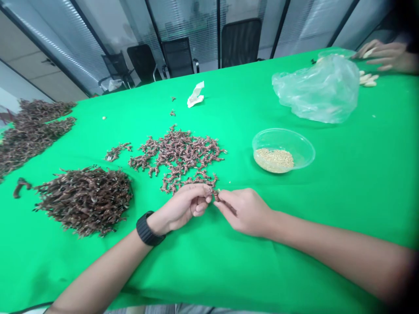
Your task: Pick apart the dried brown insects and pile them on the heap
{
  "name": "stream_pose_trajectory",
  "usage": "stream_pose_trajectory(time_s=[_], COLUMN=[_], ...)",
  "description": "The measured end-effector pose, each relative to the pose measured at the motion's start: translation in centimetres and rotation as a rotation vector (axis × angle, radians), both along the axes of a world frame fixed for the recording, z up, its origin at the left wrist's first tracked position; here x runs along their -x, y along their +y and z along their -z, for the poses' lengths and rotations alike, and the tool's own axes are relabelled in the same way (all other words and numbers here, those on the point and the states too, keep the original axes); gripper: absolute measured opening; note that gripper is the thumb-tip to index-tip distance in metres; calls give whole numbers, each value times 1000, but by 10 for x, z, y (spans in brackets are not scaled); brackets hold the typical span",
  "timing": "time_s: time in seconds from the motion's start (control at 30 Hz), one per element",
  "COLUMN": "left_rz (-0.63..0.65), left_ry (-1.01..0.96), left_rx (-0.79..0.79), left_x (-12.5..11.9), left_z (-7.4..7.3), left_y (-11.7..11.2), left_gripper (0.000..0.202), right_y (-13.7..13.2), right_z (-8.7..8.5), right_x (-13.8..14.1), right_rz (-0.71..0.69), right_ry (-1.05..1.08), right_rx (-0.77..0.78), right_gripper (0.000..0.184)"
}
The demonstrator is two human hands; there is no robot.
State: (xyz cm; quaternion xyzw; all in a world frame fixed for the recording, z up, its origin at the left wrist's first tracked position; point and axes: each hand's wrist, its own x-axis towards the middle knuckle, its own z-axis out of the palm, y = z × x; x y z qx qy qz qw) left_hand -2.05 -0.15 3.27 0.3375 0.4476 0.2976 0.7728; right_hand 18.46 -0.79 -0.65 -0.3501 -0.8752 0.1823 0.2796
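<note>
My left hand (178,208) and right hand (244,213) pinch a dried brown sprig (216,195), with a big dark heap (85,200) on the left, a thinner spread (176,157) farther off, and pale grain (273,159) in a plastic bowl (281,135).

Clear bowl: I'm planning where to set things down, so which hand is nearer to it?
Right. The right hand is below and left of the bowl in the head view; the left hand sits farther left, past the right hand.

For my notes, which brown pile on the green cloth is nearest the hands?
The loose reddish-brown scatter just beyond the left hand and right hand; the dense dark heap lies farther off.
</note>
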Motion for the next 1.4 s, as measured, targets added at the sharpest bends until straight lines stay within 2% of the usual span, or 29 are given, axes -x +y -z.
stream_pose_trajectory(time_s=[0.13, 0.23, 0.33, 0.53, 0.67, 0.8, 0.9, 1.0, 1.1, 1.17, 1.23, 1.3, 1.4], left_rz=[27, 39, 26, -7, -56, -88, -66, -68, -161, -237, -296, -325, -320], left_ry=[-15, 1, 67, 238, 358, 409, 409, 368, 320, 289, 261, 218, 132], left_rx=[34, 16, -89, -440, -606, -694, -710, -657, -624, -635, -653, -651, -612], left_x=[3, 2, -1, -5, -3, -4, -4, -3, -2, 0, 1, 1, 0], left_z=[0, 0, 1, 10, 16, 13, 12, 12, 11, 11, 10, 11, 12], left_y=[1, 1, 1, -5, -9, -9, -7, -4, 0, 3, 5, 7, 7], left_gripper=[15, 15, 17, 26, 24, 24, 31, 28, 28, 29, 31, 33, 33], right_y=[0, -1, -2, -3, -2, -1, 0, 3, 11, 17, 23, 25, 25], right_z=[0, 1, 1, -5, -9, -8, -4, -3, -9, -15, -19, -19, -14], right_x=[-2, -2, 0, 0, 0, 2, 3, 3, -3, -9, -15, -17, -15], right_rz=[-24, -28, -23, -57, -54, 7, 2, 5, 79, 112, 86, 34, -22], right_ry=[-79, -104, -73, 94, 151, 189, 206, 216, 216, 172, 93, -7, -101], right_rx=[-151, -182, -107, 176, 248, 292, 296, 307, 289, 212, 148, 157, 161], right_gripper=[24, 25, 26, 29, 31, 34, 35, 34, 28, 25, 14, 5, 7])
